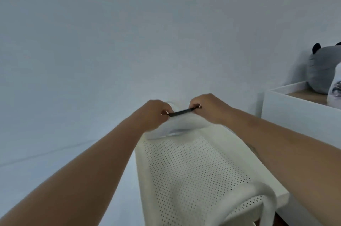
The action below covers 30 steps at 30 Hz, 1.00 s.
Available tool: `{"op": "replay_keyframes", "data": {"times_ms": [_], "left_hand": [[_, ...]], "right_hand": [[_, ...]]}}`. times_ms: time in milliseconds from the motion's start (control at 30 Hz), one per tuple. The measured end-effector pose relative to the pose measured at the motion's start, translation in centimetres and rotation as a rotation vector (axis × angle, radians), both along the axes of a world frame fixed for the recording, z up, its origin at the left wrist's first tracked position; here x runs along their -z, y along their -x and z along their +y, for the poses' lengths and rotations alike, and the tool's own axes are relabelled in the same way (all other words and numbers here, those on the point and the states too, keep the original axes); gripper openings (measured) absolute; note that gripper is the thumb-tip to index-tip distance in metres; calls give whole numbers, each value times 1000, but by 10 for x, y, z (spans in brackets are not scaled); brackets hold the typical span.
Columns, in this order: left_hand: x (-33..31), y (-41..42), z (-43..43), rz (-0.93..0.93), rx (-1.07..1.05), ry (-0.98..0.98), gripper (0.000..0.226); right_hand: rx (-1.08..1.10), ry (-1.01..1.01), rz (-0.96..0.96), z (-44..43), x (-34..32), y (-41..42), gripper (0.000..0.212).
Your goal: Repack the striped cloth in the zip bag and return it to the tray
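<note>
Both my hands hold a frosted white zip bag [177, 126] at the far end of a white perforated tray [188, 170]. My left hand [153, 113] pinches the left end of the bag's dark zip strip [181, 112]; my right hand [208, 107] pinches the right end. The strip runs straight between my fingers. Something pale grey-blue shows faintly through the bag's lower part; I cannot tell whether it is the striped cloth. The bag's bottom rests on or just above the tray's far rim.
The tray tops a white cart with a curved handle [262, 194] near me. To the right stands a white cabinet [295, 115] with a grey plush toy [324, 67] and a white object [335, 85] on top. A plain white wall lies ahead.
</note>
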State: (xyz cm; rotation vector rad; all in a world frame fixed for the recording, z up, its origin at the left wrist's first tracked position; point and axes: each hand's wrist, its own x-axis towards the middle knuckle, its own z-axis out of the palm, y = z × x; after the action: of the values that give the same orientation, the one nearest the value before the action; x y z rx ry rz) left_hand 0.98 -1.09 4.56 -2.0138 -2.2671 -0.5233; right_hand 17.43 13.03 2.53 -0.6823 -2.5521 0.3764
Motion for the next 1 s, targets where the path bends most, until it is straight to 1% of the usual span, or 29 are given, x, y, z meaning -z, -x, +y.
{"op": "replay_keyframes", "data": {"times_ms": [100,200,333,433,533,633,767,833,900,1000], "left_hand": [[38,-11,-8,-66,19,68,24],[68,-21,-13,-68,32,133,23],[94,-32,-19,-109,10,221,23],[106,-42,-22,-96,7,262,24],[117,-49,-24,-57,-11,316,27],[125,-55,-27,-45,-53,336,29],[127,-61,-29,3,-76,372,39],[127,-61,-31,-3,-77,365,44],[124,-59,-35,-35,-86,300,46],[119,-56,-43,-70,-105,187,39]], "right_hand": [[-25,62,-86,-2,35,-15,14],[-79,123,-156,-4,63,-29,18],[-114,188,-235,-10,93,-48,20],[-99,225,-267,-15,109,-55,25],[-128,183,-326,-20,117,-56,27],[-168,130,-366,-24,121,-58,21],[-148,187,-352,-24,121,-62,17],[-91,227,-299,-23,119,-63,23],[-21,272,-214,-24,113,-66,29],[-28,286,-117,-28,97,-65,23]]}}
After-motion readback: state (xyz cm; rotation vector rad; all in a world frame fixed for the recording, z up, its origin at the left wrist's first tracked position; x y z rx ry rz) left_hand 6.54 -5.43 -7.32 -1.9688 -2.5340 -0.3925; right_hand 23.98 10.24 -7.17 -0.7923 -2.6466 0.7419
